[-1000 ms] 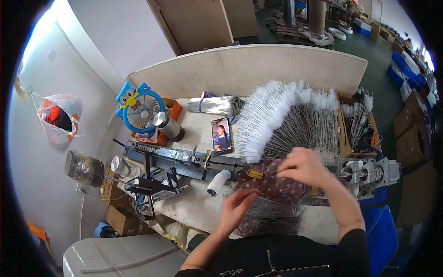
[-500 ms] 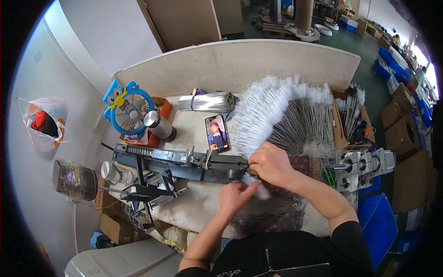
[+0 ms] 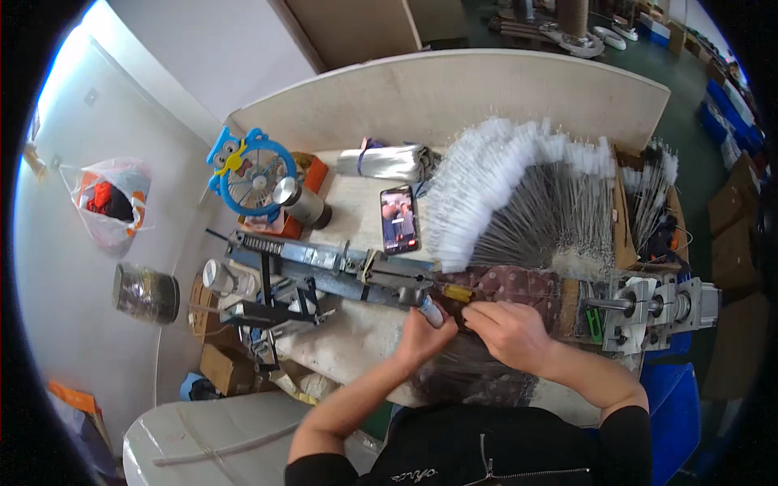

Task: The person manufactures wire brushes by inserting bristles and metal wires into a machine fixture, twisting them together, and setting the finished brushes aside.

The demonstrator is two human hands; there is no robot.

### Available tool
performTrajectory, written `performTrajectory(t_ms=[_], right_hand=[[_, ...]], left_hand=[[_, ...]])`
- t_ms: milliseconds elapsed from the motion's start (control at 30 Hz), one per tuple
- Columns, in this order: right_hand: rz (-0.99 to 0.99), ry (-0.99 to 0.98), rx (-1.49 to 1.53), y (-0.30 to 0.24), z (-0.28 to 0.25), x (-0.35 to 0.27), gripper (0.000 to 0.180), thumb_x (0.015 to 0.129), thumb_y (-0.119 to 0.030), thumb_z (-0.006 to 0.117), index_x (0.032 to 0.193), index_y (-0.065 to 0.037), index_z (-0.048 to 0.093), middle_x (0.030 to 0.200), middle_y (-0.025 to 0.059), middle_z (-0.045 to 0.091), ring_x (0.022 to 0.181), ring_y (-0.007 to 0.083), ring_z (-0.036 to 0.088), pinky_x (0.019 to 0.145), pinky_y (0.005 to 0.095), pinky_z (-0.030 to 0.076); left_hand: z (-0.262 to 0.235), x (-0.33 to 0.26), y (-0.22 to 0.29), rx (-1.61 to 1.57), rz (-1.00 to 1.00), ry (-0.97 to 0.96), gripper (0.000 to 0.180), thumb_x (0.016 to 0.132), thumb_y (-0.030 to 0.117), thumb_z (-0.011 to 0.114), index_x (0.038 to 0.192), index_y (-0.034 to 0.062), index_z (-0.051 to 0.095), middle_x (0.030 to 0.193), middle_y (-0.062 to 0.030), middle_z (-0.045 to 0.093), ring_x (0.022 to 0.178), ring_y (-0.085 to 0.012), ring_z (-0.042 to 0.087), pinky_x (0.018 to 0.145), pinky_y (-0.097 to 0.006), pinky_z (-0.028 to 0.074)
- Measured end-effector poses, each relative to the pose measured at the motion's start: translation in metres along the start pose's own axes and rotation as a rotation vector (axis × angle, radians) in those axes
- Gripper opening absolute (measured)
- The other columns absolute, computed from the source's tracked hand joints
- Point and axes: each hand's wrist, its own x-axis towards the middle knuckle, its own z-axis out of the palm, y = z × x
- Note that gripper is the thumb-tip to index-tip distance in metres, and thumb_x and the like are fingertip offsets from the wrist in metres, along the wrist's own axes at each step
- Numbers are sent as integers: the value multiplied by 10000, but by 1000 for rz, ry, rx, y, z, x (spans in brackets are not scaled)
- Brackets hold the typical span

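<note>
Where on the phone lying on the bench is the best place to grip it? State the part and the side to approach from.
Grip the phone across its two long edges, coming down from above. It lies flat, screen up, long axis running away from the person, with bare bench on its left. The white brush heads crowd its right edge, so probably favour the near short end, next to the machine rail.

This is a small factory workshop. A long metal machine [image 3: 340,271] with a motor [image 3: 660,304] at one end is fixed across a worn workbench [image 3: 356,202], and a big fan of white wire brushes [image 3: 519,194] lies on it. Cardboard boxes [image 3: 733,235], blue crates [image 3: 717,121] and a green concrete floor [image 3: 689,89] surround it.
</note>
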Motion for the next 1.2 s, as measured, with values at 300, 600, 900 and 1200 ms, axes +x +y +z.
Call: performTrajectory(t_ms=[300, 600, 900, 1200], right_hand=[[136, -67, -4, 40, 56, 6, 285, 763, -130, 614, 1044, -81, 621, 898, 49, 578, 824, 230, 599, 683, 335, 499], [233, -212, 27, 31, 48, 16, 277, 753, -127, 667, 1025, -86, 637, 931, 46, 563, 866, 257, 597, 720, 358, 490], [247, -215, -21, 30, 44, 21, 227, 719, -144, 688, 925, -63, 637, 865, 80, 587, 833, 275, 603, 693, 372, 485], [140, -170, 87, 5, -3, 5, 232, 720, -82, 701, 948, -57, 664, 821, 92, 655, 750, 253, 638, 600, 344, 487]], left_hand=[[-100, -79, -79, -855, -456, 734, 577, 844, 183, 668, 1280, 13, 331, 1061, -152, 540, 874, -244, 612, 676, -311, 529], [-178, -120, -127, -519, -284, 1188, 392, 863, 83, 629, 1220, -17, 498, 959, -76, 615, 780, -205, 676, 631, -278, 515], [-143, -47, -79, -1040, -685, 357, 420, 865, 449, 599, 1014, 57, 589, 893, -54, 630, 839, -207, 612, 790, -383, 488], [-137, -40, -85, -981, -666, 436, 132, 858, 264, 630, 874, 135, 608, 781, 5, 640, 737, -137, 626, 669, -294, 485]])
